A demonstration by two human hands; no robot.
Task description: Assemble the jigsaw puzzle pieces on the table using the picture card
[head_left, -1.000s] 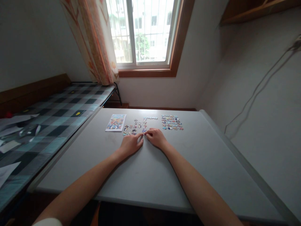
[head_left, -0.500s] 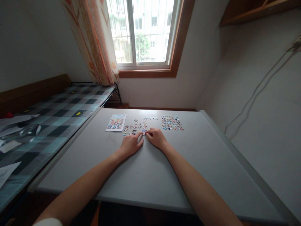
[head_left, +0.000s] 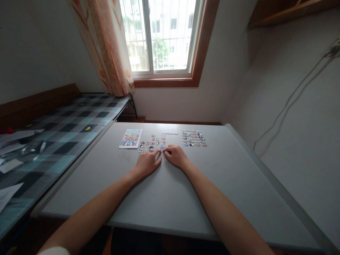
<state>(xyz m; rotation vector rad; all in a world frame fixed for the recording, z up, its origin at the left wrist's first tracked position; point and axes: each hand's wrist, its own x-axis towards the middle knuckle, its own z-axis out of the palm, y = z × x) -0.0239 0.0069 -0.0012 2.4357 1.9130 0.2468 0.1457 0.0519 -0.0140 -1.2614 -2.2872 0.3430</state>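
An L-shaped strip of joined jigsaw puzzle pieces [head_left: 163,138] lies on the grey table [head_left: 164,202], its long side running toward me. My left hand [head_left: 147,162] rests left of the strip's near end, its index fingertip touching the edge there and its thumb held apart. From the right, my right hand [head_left: 175,155] has its fingers curled and pinched at the puzzle piece [head_left: 162,151] at that same end. The fingertips partly cover this piece. Loose pieces [head_left: 149,143] are scattered just beyond my left hand.
A printed reference picture [head_left: 130,138] lies at the left. More loose puzzle pieces [head_left: 193,138] spread out on the right. Beside the table is a bed [head_left: 101,115] with a checked cover and papers [head_left: 12,165]. A window [head_left: 162,39] and curtain [head_left: 106,46] are beyond.
Both hands stay at the near end of the strip, with only a very slight shift of the fingertips. The pieces keep their layout.
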